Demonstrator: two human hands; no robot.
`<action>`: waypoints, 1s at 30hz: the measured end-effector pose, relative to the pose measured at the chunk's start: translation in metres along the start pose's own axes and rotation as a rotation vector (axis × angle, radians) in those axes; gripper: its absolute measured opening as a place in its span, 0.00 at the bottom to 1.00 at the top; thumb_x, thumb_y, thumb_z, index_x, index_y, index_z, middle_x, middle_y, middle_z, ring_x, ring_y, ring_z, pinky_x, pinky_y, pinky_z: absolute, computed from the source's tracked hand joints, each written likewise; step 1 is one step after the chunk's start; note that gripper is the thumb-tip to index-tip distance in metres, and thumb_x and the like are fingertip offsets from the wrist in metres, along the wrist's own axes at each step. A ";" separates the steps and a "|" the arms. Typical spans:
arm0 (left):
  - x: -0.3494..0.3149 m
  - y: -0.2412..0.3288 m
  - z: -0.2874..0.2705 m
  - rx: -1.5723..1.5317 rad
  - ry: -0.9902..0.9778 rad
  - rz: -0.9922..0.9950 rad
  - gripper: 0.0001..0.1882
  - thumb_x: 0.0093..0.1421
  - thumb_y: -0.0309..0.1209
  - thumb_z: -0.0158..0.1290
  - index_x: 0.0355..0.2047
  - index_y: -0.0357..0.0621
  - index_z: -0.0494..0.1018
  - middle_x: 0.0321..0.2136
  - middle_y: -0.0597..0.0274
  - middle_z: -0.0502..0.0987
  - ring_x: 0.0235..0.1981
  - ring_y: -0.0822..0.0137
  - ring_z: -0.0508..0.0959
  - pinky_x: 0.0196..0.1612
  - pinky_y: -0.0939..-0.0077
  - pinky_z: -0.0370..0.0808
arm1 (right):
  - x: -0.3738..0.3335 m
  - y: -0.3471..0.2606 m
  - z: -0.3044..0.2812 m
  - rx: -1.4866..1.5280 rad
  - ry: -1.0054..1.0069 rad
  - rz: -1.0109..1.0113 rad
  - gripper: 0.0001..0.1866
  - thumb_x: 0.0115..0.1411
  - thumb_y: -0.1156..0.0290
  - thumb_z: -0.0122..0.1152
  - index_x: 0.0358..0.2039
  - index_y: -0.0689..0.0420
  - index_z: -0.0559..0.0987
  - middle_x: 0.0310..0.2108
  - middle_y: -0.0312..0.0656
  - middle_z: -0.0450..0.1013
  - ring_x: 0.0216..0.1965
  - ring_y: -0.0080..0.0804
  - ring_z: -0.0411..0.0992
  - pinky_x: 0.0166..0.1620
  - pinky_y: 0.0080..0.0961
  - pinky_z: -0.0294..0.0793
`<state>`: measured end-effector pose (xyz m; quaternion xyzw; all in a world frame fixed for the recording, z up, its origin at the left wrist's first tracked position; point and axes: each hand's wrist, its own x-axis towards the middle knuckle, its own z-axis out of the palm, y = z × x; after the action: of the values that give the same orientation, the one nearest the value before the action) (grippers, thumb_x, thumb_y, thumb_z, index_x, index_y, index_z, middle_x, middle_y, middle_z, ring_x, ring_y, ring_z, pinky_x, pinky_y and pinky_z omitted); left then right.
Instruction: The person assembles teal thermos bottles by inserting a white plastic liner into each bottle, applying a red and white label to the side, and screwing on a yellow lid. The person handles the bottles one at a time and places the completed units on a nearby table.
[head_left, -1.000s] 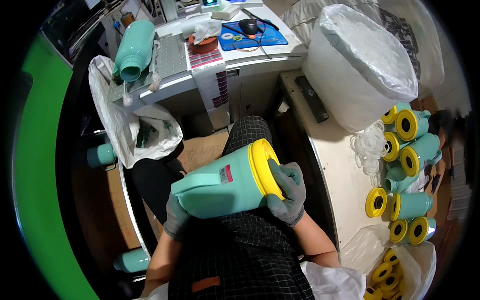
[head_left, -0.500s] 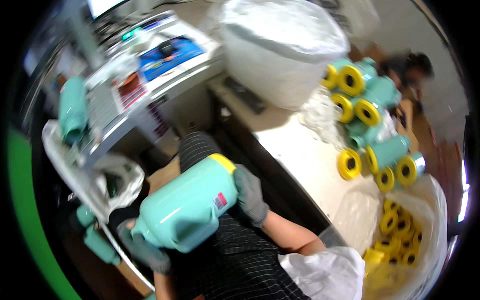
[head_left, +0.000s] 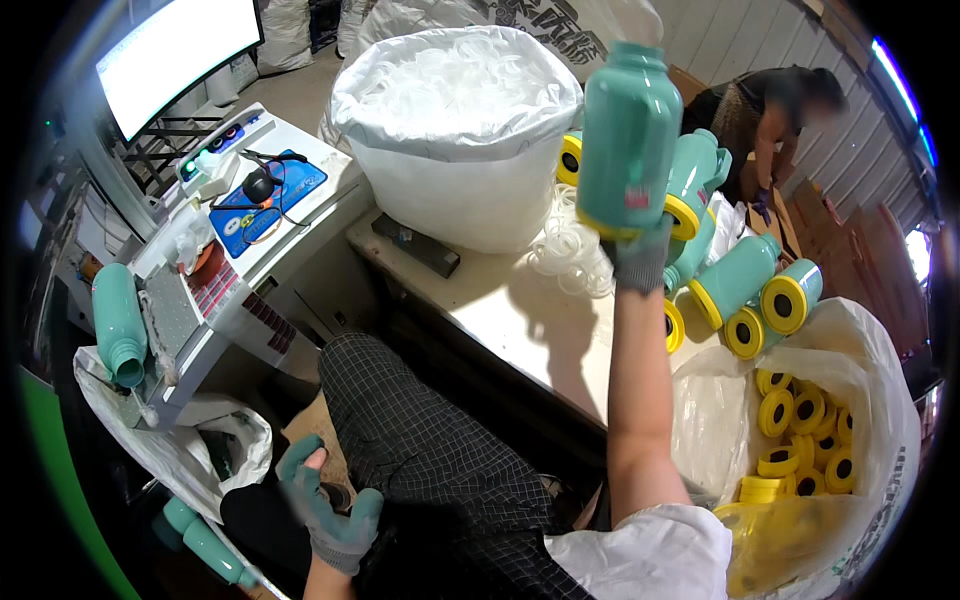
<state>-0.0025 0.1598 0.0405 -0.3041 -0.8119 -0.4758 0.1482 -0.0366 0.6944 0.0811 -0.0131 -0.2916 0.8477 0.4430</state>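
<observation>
Smooth benchtop [head_left: 495, 305], glossy bottle [head_left: 628, 135] (cylindrical, teal)

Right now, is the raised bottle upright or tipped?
Upright: the bottle has its neck up, yellow ring down, by the right hand.

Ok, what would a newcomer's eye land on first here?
The green bottle, raised in the right hand at upper right, would likely come first. Then the big white bag of pale rings on the bench, and the yellow pieces in a plastic bag at lower right.
</observation>
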 end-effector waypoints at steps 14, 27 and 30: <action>-0.157 -0.053 -0.097 0.583 0.509 -0.409 0.31 0.58 0.34 0.66 0.58 0.38 0.68 0.53 0.41 0.73 0.52 0.43 0.75 0.54 0.52 0.74 | -0.227 0.155 0.015 -0.810 -0.459 0.367 0.16 0.76 0.68 0.49 0.54 0.63 0.80 0.42 0.36 0.76 0.39 0.25 0.71 0.47 0.24 0.73; -0.532 -0.129 -0.174 0.599 1.593 -2.087 0.76 0.40 0.64 0.71 0.75 0.31 0.42 0.71 0.34 0.56 0.72 0.41 0.58 0.73 0.55 0.59 | -0.382 0.189 0.119 -0.967 -1.118 0.759 0.15 0.74 0.73 0.50 0.50 0.71 0.80 0.39 0.42 0.78 0.37 0.23 0.70 0.44 0.21 0.71; -0.567 -0.142 -0.188 0.422 1.689 -2.258 0.82 0.34 0.63 0.75 0.75 0.32 0.38 0.70 0.38 0.59 0.70 0.43 0.64 0.72 0.56 0.62 | -0.393 0.193 0.122 -0.904 -1.155 0.832 0.15 0.74 0.72 0.51 0.51 0.71 0.80 0.39 0.42 0.78 0.37 0.23 0.71 0.43 0.22 0.73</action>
<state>0.3348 -0.2536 -0.2626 0.8928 -0.3385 -0.2444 0.1690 0.0245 0.2527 -0.0076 0.1402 -0.7550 0.6170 -0.1721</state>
